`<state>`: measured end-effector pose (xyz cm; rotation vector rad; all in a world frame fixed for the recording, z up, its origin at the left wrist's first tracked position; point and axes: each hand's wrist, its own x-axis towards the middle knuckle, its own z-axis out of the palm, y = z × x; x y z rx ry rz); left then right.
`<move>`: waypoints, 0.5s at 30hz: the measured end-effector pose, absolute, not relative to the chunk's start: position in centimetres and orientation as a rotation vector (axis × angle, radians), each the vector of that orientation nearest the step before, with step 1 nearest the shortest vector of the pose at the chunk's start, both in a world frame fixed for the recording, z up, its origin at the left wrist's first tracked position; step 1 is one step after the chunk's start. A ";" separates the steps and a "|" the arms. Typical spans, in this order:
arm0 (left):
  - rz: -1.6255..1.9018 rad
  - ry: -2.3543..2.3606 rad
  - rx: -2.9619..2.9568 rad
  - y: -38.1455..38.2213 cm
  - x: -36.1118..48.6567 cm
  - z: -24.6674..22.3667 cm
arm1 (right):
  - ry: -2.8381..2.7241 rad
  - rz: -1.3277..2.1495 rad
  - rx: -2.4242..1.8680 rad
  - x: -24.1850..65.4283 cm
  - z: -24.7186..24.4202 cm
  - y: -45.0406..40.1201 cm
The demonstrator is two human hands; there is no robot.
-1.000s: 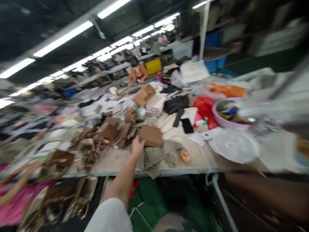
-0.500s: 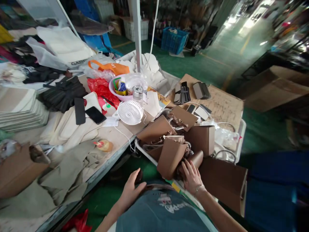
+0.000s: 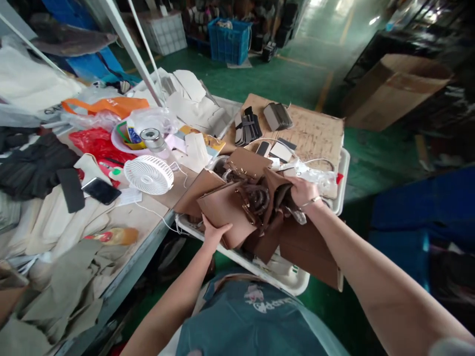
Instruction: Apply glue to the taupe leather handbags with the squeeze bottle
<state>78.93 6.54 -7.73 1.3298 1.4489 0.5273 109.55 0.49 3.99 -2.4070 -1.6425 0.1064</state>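
Several brown handbags with metal fittings lie heaped in a white tray (image 3: 302,284) in front of me. My left hand (image 3: 215,231) grips the lower left edge of one brown handbag (image 3: 226,212), its thumb along the front panel and its fingers partly hidden. At the right of the heap, my right hand (image 3: 305,192) is closed on the upper edge of another brown handbag (image 3: 276,185), which is tilted and bent. Coiled straps and metal hardware (image 3: 256,200) show between the two bags. A larger brown bag (image 3: 311,252) lies beneath my right forearm, over the tray's edge.
To the left, a worktable holds a white fan (image 3: 148,174), a phone (image 3: 101,191), a glue bottle (image 3: 115,236) and grey-green material (image 3: 67,287). Behind the tray, a wooden board (image 3: 311,133) carries stacks of dark pieces (image 3: 277,116). A cardboard box (image 3: 393,94) stands at right.
My left hand has moved from beside the tray onto a bag. The right hand has shifted up and away, now gripping a different bag edge. Bags in the heap have moved; the view has turned right.
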 end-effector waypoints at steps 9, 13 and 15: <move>0.728 1.417 1.700 12.3 84.6 -0.6 | -1.783 -0.039 -2.118 111.9 9.1 6.2; 0.511 1.387 1.870 15.4 86.9 1.0 | -1.832 0.004 -2.126 113.3 6.8 6.0; 0.359 1.335 1.825 16.2 87.4 0.5 | -1.814 -0.016 -2.147 113.6 5.8 4.7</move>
